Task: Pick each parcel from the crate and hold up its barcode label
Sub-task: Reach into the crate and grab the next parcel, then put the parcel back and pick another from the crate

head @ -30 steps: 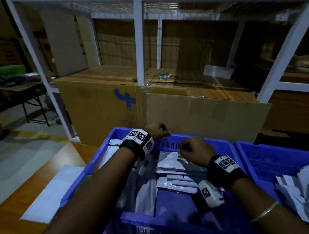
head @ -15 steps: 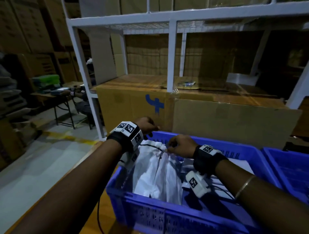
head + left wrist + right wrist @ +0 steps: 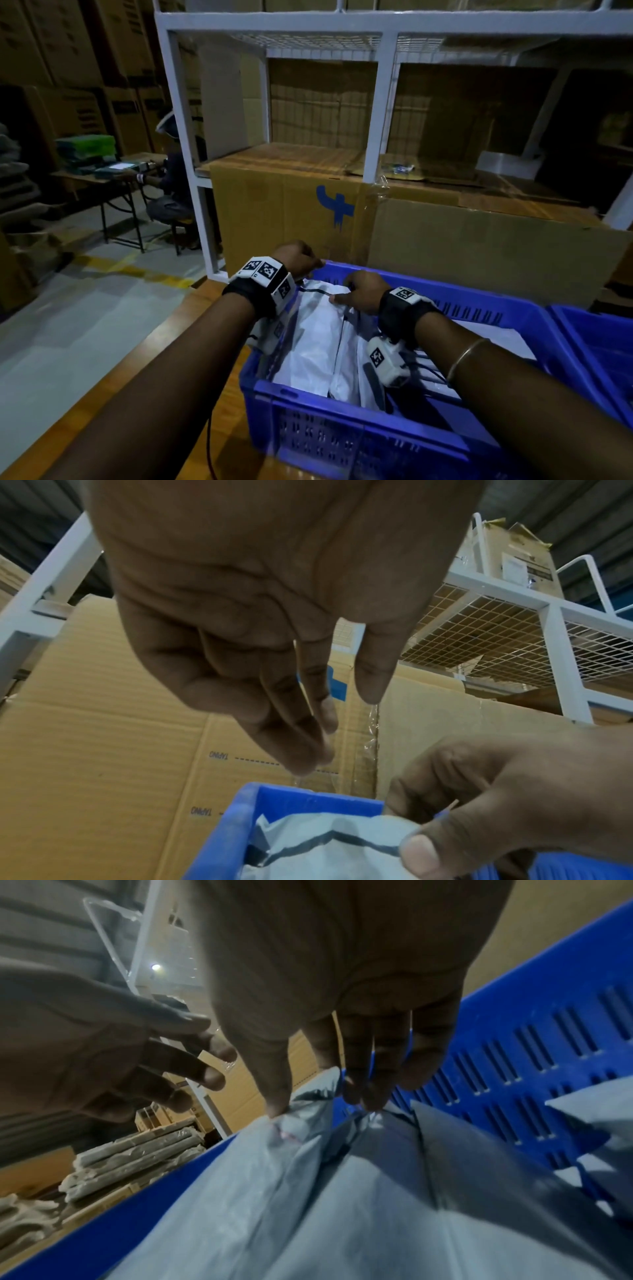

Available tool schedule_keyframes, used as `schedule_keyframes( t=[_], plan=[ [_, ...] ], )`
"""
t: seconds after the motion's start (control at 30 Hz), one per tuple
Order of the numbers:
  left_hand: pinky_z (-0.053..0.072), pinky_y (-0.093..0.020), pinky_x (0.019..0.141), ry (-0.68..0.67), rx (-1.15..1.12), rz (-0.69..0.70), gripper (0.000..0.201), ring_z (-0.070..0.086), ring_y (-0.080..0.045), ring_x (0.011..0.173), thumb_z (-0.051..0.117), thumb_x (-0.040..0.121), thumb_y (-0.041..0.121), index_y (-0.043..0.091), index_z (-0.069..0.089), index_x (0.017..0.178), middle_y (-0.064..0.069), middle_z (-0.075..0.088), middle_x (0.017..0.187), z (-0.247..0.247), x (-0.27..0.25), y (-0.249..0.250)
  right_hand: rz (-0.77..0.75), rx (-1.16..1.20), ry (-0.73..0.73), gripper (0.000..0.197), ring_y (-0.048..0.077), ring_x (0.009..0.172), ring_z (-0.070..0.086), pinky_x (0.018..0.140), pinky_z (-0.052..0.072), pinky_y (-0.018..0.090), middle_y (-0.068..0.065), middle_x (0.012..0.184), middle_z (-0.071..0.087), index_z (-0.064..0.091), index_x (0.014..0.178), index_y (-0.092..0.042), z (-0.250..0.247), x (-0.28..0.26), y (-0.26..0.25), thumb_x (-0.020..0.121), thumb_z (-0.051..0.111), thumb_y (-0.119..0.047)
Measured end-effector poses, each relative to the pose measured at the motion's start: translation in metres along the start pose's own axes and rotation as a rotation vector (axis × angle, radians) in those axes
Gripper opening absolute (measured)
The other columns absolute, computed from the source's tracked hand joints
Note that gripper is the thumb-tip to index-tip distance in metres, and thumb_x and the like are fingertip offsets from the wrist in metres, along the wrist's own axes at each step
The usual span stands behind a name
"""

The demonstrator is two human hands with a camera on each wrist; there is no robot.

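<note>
A person seated (image 3: 171, 192) is working at a dark table (image 3: 92, 178) at far left, in front of stacked brown cartons (image 3: 68, 51). Nearer, a wooden bench (image 3: 147, 346) is carrying the blue crate (image 3: 342, 442). The left hand (image 3: 297, 257) is hovering over the crate's far left corner; its grip is released, with fingers (image 3: 301, 723) hanging loosely downward and holding nothing, just above the parcel's upper edge and not visibly touching it. The white parcel (image 3: 315, 346) is a soft, crinkled poly mailer, pale grey-white with a thin dark stripe (image 3: 329, 842) running along its top edge; it is standing tilted in the left part of the crate, its upper edge raised to about rim level and its lower part still down inside. No barcode label is showing on the face turned to the cameras. The right hand (image 3: 363, 294) is grasping the parcel's top edge, the thumb (image 3: 277, 1093) pinching the bunched film against the fingers behind it. Other flat white parcels (image 3: 486, 339) are lying in the crate to the right of the held one. A second blue crate (image 3: 596, 339) is standing just beside the first at far right. Behind both, a large cardboard box (image 3: 445, 246) with a blue mark is sitting under a white metal rack (image 3: 383, 102).
</note>
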State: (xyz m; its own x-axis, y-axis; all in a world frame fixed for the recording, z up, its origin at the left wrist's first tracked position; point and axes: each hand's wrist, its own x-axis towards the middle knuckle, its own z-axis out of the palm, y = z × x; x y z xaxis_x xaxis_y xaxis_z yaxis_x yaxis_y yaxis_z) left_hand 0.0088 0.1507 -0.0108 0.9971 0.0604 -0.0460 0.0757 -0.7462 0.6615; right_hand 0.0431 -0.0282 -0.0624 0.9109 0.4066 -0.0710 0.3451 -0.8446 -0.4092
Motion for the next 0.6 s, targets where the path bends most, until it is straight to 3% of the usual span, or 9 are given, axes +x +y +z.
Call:
schedule_keyframes(
  t=[0.13, 0.23, 0.3, 0.4, 0.5, 0.6],
  plan=[
    [0.057, -0.042, 0.082, -0.008, 0.007, 0.02, 0.032, 0.068, -0.03, 0.089, 0.065, 0.09, 0.034, 0.003, 0.071, 0.095, -0.017, 0.072, 0.092, -0.001, 0.003, -0.003, -0.014, 0.088, 0.026, 0.027, 0.019, 0.082, 0.052, 0.066, 0.037, 0.029, 0.004, 0.086, 0.057, 0.052, 0.082, -0.02, 0.001, 0.0, -0.001, 0.084, 0.074, -0.036],
    [0.056, -0.04, 0.082, 0.02, 0.045, 0.046, 0.031, 0.068, -0.03, 0.089, 0.063, 0.091, 0.035, 0.005, 0.07, 0.098, -0.016, 0.072, 0.094, -0.001, 0.006, -0.002, -0.008, 0.296, 0.079, 0.028, 0.017, 0.077, 0.052, 0.071, 0.044, 0.033, -0.004, 0.072, 0.053, 0.048, 0.071, -0.026, 0.006, 0.003, 0.0, 0.083, 0.073, -0.02],
    [0.055, -0.035, 0.08, 0.066, 0.073, 0.074, 0.031, 0.067, -0.028, 0.088, 0.063, 0.09, 0.039, 0.01, 0.069, 0.098, -0.012, 0.072, 0.097, -0.003, 0.008, 0.0, 0.003, 0.504, 0.111, 0.029, 0.016, 0.063, 0.05, 0.064, 0.045, 0.035, -0.001, 0.064, 0.051, 0.048, 0.071, -0.022, 0.007, 0.003, -0.001, 0.084, 0.07, -0.01],
    [0.052, -0.034, 0.082, 0.135, 0.079, 0.068, 0.034, 0.064, -0.026, 0.096, 0.062, 0.09, 0.043, 0.015, 0.065, 0.108, -0.009, 0.07, 0.105, -0.008, 0.009, 0.004, -0.009, 0.65, 0.13, 0.029, 0.01, 0.048, 0.048, 0.05, 0.041, 0.028, 0.004, 0.059, 0.05, 0.046, 0.074, -0.018, -0.002, -0.001, -0.005, 0.088, 0.065, -0.002],
    [0.051, -0.037, 0.087, 0.169, 0.007, 0.042, 0.046, 0.062, -0.028, 0.101, 0.058, 0.092, 0.046, 0.011, 0.058, 0.122, -0.012, 0.067, 0.112, -0.012, 0.01, 0.007, -0.03, 0.71, 0.166, 0.028, 0.019, 0.058, 0.049, 0.053, 0.041, 0.033, 0.008, 0.069, 0.047, 0.046, 0.075, -0.018, -0.021, -0.003, -0.005, 0.089, 0.061, 0.001],
    [0.05, -0.04, 0.085, 0.138, -0.024, 0.03, 0.047, 0.063, -0.033, 0.099, 0.053, 0.092, 0.053, 0.008, 0.062, 0.103, -0.02, 0.067, 0.11, -0.012, 0.012, 0.011, -0.033, 0.77, 0.207, 0.027, 0.022, 0.065, 0.047, 0.055, 0.041, 0.035, 0.014, 0.077, 0.045, 0.043, 0.077, -0.017, -0.041, -0.006, 0.003, 0.091, 0.058, 0.001]
  ],
)
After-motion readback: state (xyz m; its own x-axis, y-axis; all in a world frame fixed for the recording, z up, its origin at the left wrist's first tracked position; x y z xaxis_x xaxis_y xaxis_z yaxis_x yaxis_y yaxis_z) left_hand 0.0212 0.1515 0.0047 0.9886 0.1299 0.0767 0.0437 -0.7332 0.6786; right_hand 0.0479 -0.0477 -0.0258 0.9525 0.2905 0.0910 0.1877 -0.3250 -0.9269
